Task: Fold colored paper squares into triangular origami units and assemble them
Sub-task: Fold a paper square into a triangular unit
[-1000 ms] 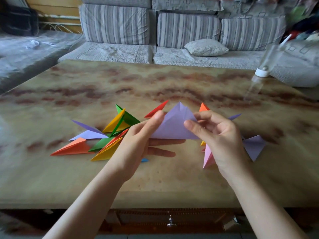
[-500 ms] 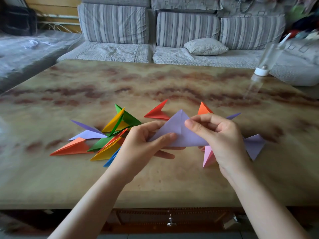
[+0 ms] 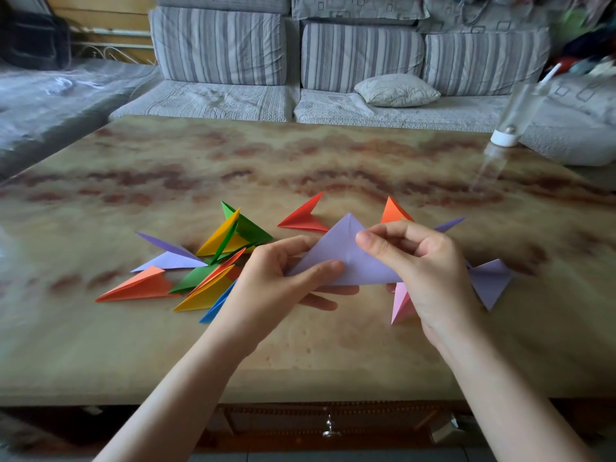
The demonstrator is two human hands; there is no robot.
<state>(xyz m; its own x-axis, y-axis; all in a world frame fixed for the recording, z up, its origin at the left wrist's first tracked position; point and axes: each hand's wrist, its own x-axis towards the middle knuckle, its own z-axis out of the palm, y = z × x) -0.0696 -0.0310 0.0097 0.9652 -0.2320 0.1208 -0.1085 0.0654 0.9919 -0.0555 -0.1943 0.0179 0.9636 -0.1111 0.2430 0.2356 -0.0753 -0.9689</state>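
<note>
Unit pile (image 3: pixel 200 278) on table (image 3: pixel 300 361) left, more units (image 3: pixel 490 281) right, prob. bottle (image 3: pixel 510 121) far-right corner, sofa (image 3: pixel 220 48) behind.

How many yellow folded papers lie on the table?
2. The far yellow unit leans on the green unit; the near yellow unit lies beside the blue unit. The left hand may hide more.

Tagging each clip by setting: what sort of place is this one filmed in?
Most likely a home living room: a striped sofa with a loose cushion stands behind a marble-patterned table, where folded paper units lie.
</note>
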